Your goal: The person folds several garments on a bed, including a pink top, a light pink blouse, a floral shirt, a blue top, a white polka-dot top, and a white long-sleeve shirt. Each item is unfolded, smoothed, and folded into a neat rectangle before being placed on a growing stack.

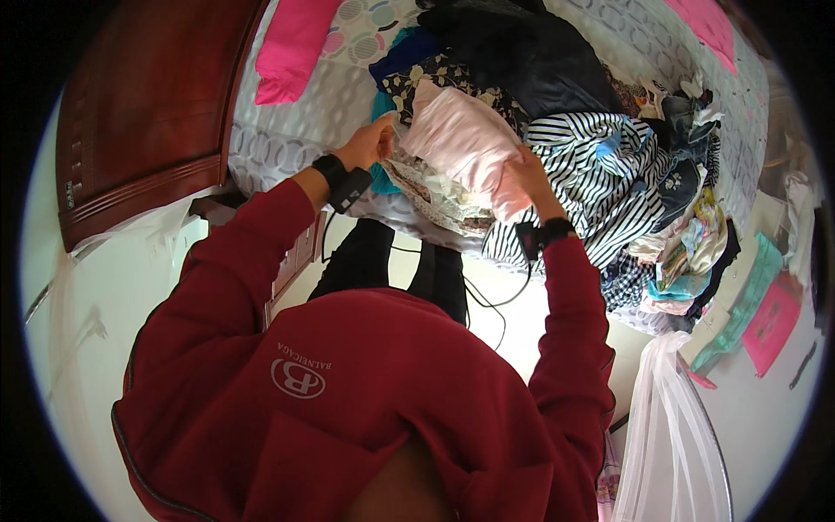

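Observation:
A light pink garment (466, 134) lies bunched over the heap of clothes on the bed. Gripped at its right side, it is held by my right hand (525, 179), whose fingers are partly hidden in the folds. My left hand (373, 142) is at the garment's left, with pale cloth by its fingertips; whether it grips that cloth is not clear. Beneath the pink garment are a cream lace-trimmed garment (450, 196) and a black floral cloth (430, 73). Right of my right hand spreads a black-and-white striped garment (587, 176).
Black clothing (522, 55) lies at the back, and more mixed clothes (691, 241) are piled rightward. A bright pink cloth (293, 52) rests on the patterned bedsheet (280, 150). A dark red wooden bed board (150, 111) stands left. White netting (672, 430) hangs lower right; a cable (499, 303) dangles.

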Demonstrator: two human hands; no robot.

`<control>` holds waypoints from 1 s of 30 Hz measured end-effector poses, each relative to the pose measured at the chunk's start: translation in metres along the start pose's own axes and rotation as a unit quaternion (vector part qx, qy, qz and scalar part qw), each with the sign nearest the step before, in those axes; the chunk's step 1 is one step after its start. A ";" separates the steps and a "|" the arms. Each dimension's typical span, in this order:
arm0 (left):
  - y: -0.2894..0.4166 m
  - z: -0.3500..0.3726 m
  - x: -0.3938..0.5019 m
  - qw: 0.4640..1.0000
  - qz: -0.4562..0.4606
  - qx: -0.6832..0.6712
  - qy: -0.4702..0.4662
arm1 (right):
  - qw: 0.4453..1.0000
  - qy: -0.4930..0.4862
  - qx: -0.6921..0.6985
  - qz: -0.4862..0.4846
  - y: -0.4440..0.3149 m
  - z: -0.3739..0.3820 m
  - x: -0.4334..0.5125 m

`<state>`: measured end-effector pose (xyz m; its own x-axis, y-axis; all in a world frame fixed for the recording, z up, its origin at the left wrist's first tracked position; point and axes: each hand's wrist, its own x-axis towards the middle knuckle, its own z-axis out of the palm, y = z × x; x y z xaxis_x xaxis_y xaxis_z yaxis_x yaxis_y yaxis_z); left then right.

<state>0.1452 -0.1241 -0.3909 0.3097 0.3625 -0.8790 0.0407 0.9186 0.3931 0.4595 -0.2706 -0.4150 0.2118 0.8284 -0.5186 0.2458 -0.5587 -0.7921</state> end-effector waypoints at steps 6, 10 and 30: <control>-0.056 0.027 0.010 0.989 -0.088 0.105 -0.051 | 0.990 0.082 -0.105 -0.040 0.016 -0.020 0.022; -0.064 0.047 0.028 0.993 -0.044 0.064 -0.090 | 0.989 0.054 -0.111 -0.078 0.015 -0.019 -0.006; -0.011 0.007 0.049 0.990 0.121 0.065 0.024 | 0.969 0.241 0.024 -0.050 0.050 0.014 -0.024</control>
<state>0.1669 -0.1176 -0.4367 0.2801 0.5787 -0.7659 0.0939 0.7775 0.6218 0.4530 -0.3176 -0.4465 0.6100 0.7561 -0.2371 0.2452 -0.4647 -0.8509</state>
